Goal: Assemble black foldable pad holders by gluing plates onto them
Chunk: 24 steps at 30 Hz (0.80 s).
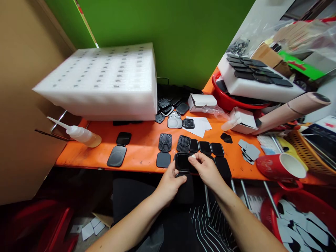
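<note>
Orange covering spans the tabletop [143,154], a squeeze bottle [84,135] of yellowish liquid at its left end, a white foam block [118,101] beyond. Next come an unfolded black case [117,155] and a textured case [165,142]. At the near edge, the left hand's [169,182] grip is closed on the left side of an open black holder [182,162]; the right hand's [206,168] grip pinches a small white piece [193,156] at its upper leaf. Grey pieces [249,151] and a red mug [270,166] stand farther right.
</note>
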Tool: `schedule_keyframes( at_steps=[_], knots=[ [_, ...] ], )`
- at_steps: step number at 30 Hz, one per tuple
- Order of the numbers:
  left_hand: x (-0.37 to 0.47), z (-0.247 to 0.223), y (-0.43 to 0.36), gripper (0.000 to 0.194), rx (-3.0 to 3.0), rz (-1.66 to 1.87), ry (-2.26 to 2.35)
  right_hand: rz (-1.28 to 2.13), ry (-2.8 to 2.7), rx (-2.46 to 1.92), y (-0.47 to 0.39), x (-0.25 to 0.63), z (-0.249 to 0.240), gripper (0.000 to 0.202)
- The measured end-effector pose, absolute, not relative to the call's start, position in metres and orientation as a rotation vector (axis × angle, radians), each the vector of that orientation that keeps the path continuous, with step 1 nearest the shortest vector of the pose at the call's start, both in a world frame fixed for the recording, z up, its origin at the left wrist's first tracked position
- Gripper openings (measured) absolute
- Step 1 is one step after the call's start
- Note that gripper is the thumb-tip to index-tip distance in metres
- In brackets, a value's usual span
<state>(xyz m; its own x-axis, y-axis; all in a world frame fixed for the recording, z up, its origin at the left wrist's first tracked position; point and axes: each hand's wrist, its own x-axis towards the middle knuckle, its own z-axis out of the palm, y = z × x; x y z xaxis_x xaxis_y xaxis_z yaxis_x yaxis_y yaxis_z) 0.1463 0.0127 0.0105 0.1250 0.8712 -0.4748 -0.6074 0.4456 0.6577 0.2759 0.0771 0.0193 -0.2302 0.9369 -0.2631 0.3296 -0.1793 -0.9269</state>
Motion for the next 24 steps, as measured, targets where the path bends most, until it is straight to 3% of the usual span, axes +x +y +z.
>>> schedule_keyframes(
  at_steps=[9,24],
  knots=[
    [0.1463,0.0088,0.0132,0.052,0.354,1.122,0.962,1.260,-1.696,-1.541,0.0783,0.2801,0.0146,0.028],
    [0.1449,0.0018,0.0159,0.027,0.507,1.240,1.174,0.906,-2.032,-1.575,0.0767,0.2760,0.0212,0.029]
  ],
)
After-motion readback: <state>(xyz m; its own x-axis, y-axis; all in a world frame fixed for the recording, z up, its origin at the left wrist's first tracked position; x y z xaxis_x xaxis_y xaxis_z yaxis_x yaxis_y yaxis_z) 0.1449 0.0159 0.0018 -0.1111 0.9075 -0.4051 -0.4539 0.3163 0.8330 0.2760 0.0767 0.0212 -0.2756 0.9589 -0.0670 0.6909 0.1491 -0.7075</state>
